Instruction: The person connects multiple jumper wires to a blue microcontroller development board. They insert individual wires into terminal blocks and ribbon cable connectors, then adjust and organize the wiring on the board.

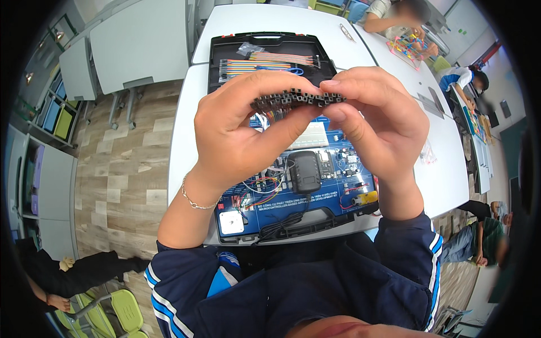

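A bundle of jumper wires (282, 101) is held up over the table, its black square connector ends turned toward me. My left hand (228, 132) is closed round it, thumb below and fingers above. The thumb and fingers of my right hand (386, 115) pinch the bundle's right end. Below lies an open black case with a blue electronics board (270, 213), partly hidden by my hands. On the board are a white breadboard (310, 138), a black power adapter (306, 170) with a coiled cable, loose wires and a yellow motor (365, 198).
Coloured ribbon jumper wires (242, 66) and a clear plastic bag (249, 49) lie in the case's far lid. The case rests on a white table (189, 135). At the far right a person handles a colourful stick model (408, 49). Green chairs (127, 310) stand at the lower left.
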`<state>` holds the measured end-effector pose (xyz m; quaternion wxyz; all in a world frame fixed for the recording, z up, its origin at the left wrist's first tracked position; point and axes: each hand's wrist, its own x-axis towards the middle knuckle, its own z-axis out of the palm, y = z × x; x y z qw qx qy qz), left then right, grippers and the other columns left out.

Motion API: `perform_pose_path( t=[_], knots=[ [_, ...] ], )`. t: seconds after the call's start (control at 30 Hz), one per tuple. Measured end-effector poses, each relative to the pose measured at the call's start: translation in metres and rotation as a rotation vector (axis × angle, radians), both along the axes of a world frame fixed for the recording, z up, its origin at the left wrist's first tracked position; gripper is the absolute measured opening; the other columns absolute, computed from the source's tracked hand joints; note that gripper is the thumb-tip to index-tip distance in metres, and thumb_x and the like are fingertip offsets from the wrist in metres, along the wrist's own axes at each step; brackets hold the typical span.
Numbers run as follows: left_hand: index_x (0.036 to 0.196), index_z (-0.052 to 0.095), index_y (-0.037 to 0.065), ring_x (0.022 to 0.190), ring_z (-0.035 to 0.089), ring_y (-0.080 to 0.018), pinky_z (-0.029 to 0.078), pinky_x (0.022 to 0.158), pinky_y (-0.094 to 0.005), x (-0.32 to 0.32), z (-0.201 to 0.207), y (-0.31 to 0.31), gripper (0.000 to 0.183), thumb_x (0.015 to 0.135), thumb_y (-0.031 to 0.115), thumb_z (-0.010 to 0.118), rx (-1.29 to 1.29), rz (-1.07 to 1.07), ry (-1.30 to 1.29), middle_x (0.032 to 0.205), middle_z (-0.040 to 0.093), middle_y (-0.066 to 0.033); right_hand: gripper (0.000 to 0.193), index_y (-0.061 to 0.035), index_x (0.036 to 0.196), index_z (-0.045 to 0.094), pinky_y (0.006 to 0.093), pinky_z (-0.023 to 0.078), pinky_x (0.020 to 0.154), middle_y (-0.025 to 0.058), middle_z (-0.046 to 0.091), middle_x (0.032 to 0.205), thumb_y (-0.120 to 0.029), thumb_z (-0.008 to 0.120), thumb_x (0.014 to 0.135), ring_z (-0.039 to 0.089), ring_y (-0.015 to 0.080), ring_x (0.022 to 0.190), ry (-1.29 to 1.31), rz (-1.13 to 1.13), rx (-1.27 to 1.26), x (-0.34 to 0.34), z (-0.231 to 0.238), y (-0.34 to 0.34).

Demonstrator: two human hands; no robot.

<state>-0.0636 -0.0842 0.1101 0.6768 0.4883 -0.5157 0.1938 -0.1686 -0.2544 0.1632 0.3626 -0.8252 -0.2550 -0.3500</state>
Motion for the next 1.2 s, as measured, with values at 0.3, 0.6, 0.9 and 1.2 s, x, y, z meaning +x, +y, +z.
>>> perform_pose_path(
  t=[0.3, 0.6, 0.9, 1.2],
  knots=[
    [0.114, 0.066, -0.005, 0.095, 0.071, -0.0155, 0.06, 0.079, -0.026, -0.003, -0.003, 0.0, 0.029, 0.088, -0.005, 0.077, -0.045, -0.246, 0.158, 0.115, 0.07, -0.0132, 0.023, 0.0081, 0.111, 0.072, 0.0262, 0.059, 0.075, 0.0181, 0.071, 0.108, 0.005, 0.075, 0.089, 0.071, 0.0185, 0.09, 0.05, 0.154, 0.223, 0.006, -0.006, -0.002],
    [0.117, 0.064, -0.003, 0.097, 0.069, -0.013, 0.059, 0.08, -0.027, 0.0, -0.002, 0.004, 0.031, 0.088, -0.003, 0.077, -0.001, -0.285, 0.184, 0.111, 0.07, -0.0102, 0.029, 0.0095, 0.118, 0.068, 0.0264, 0.059, 0.084, 0.0158, 0.072, 0.11, 0.007, 0.074, 0.089, 0.072, 0.0163, 0.095, 0.041, 0.168, 0.213, 0.01, -0.005, 0.002],
    [0.118, 0.063, -0.003, 0.099, 0.07, -0.0144, 0.058, 0.085, -0.0292, -0.002, -0.003, 0.001, 0.033, 0.089, 0.0, 0.078, -0.065, -0.454, 0.345, 0.11, 0.071, -0.0104, 0.028, 0.0078, 0.121, 0.066, 0.0241, 0.055, 0.078, 0.0115, 0.071, 0.105, 0.003, 0.07, 0.094, 0.067, 0.0109, 0.089, 0.323, 0.348, 0.498, 0.008, -0.003, 0.002],
    [0.118, 0.064, -0.003, 0.099, 0.07, -0.0144, 0.058, 0.088, -0.0291, -0.001, 0.002, 0.005, 0.033, 0.089, 0.0, 0.078, -0.004, -0.412, 0.375, 0.109, 0.072, -0.0103, 0.016, 0.0063, 0.104, 0.071, 0.0236, 0.059, 0.076, 0.0131, 0.072, 0.111, 0.003, 0.076, 0.09, 0.068, 0.0103, 0.089, 0.262, 0.228, 0.411, 0.005, -0.002, 0.003]
  ],
)
